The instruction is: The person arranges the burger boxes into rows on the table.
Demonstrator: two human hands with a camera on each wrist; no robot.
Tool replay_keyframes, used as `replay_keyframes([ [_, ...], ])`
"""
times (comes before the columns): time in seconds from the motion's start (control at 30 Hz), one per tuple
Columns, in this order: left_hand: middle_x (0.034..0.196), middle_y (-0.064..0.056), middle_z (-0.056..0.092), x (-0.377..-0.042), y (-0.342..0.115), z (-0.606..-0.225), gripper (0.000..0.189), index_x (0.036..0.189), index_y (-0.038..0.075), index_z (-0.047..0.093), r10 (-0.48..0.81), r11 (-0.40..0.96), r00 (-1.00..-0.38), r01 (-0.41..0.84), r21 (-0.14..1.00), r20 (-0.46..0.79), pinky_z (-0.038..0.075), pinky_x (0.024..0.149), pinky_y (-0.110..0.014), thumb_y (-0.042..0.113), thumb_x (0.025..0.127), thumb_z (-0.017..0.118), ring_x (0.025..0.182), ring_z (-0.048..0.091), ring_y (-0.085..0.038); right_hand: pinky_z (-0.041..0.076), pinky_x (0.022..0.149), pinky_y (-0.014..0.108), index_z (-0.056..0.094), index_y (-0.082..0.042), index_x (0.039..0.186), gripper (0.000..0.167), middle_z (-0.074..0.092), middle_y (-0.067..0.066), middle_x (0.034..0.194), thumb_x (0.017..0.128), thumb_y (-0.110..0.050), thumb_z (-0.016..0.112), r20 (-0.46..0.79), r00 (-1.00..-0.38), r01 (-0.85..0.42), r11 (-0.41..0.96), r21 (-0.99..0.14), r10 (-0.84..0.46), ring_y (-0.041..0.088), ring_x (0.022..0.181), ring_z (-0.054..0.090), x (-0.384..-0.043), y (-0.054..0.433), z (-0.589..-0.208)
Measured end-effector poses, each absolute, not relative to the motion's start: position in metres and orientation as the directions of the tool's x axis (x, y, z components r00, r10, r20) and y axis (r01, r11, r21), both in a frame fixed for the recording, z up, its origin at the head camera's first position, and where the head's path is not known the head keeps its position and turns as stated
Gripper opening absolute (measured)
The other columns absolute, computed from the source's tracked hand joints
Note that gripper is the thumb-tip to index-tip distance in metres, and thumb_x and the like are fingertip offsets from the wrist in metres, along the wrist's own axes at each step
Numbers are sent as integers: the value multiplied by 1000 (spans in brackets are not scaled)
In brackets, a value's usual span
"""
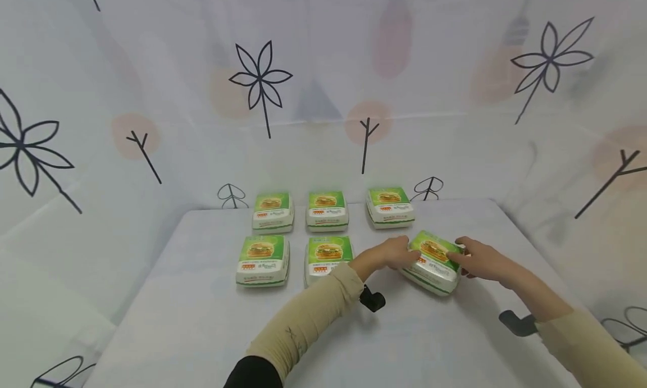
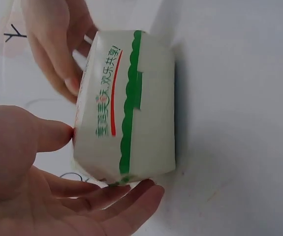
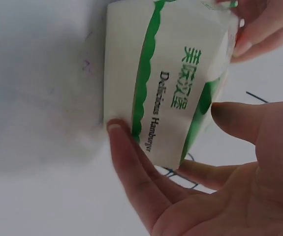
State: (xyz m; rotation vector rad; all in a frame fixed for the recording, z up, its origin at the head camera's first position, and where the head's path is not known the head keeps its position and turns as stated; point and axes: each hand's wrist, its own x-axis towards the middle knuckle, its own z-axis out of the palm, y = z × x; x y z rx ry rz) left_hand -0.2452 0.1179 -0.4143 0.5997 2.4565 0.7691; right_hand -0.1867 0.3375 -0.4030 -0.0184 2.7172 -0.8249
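Note:
A green and white hamburger box (image 1: 436, 259) with a burger picture on its lid sits turned at an angle at the right of the table. My left hand (image 1: 396, 253) holds its left side, thumb by the lid edge and fingers along the side wall, as the left wrist view shows on the white box front (image 2: 146, 108). At the opposite side my right hand (image 1: 480, 259) grips the box, thumb at the lid and fingers around the corner beside the "Delicious Hamburger" print (image 3: 156, 108). The box looks closed, and its base lies close over the white tabletop.
Three matching boxes stand in a back row: left (image 1: 273, 211), middle (image 1: 327, 211) and right (image 1: 390, 207). Two more, a left one (image 1: 263, 261) and a middle one (image 1: 328, 250) partly behind my left sleeve, form the front row. A patterned white curtain (image 1: 313, 96) hangs behind the table (image 1: 202, 320).

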Motion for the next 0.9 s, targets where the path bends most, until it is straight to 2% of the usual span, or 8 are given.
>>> replay_keyframes([
  [0.1,101,-5,64,-236,117,-419,46,130,1,58,551,733,-765,252,631,-335,56,67,-29,41,107,52,76,58,-13,60,78,49,28,20,144,71,48,45,128,106,-36,52,-253,-963,51,851,-523,-97,37,95,67,-191,339,-404],
  [0.17,91,-4,60,-230,115,-421,45,121,1,61,556,728,-756,241,642,-346,57,64,-30,43,106,53,71,58,-14,60,80,53,28,19,145,72,44,47,132,106,-37,52,-247,-964,44,857,-514,-99,43,101,66,-193,340,-405],
  [0.27,92,-3,58,-224,113,-421,49,120,1,63,543,727,-757,206,655,-364,59,65,-31,46,106,51,73,59,-15,59,82,56,25,19,147,75,42,47,135,106,-38,51,-251,-964,53,856,-515,-91,49,107,62,-192,339,-404],
  [0.37,95,-6,58,-224,110,-418,56,128,-1,60,505,732,-784,168,660,-361,60,68,-33,49,107,49,74,59,-16,60,81,53,19,21,148,80,39,48,136,107,-42,48,-268,-960,74,846,-527,-83,51,109,61,-190,338,-403],
  [0.47,90,-8,59,-227,107,-417,54,122,-3,62,474,719,-801,113,686,-365,60,71,-35,47,107,48,72,61,-18,62,78,48,16,24,146,82,37,50,137,109,-42,44,-310,-947,115,821,-559,-79,51,111,60,-185,336,-401],
  [0.6,85,-8,63,-230,105,-420,42,105,-2,65,479,646,-781,6,763,-399,62,73,-37,37,108,50,71,64,-21,63,75,45,24,24,143,74,46,44,129,110,-39,42,-364,-926,161,764,-625,-103,42,104,62,-182,334,-401],
  [0.7,91,-8,65,-230,105,-424,36,110,-2,64,495,593,-768,-44,804,-406,62,74,-38,32,108,51,74,66,-21,63,74,44,32,23,140,68,53,35,122,110,-37,41,-364,-923,161,737,-656,-122,34,101,62,-183,332,-402],
  [0.9,97,-10,64,-232,98,-421,37,121,-2,60,498,597,-782,-2,802,-374,58,73,-34,31,108,49,77,68,-22,63,73,42,35,23,139,66,56,31,119,111,-36,42,-328,-932,110,743,-660,-154,31,99,61,-192,324,-398],
])
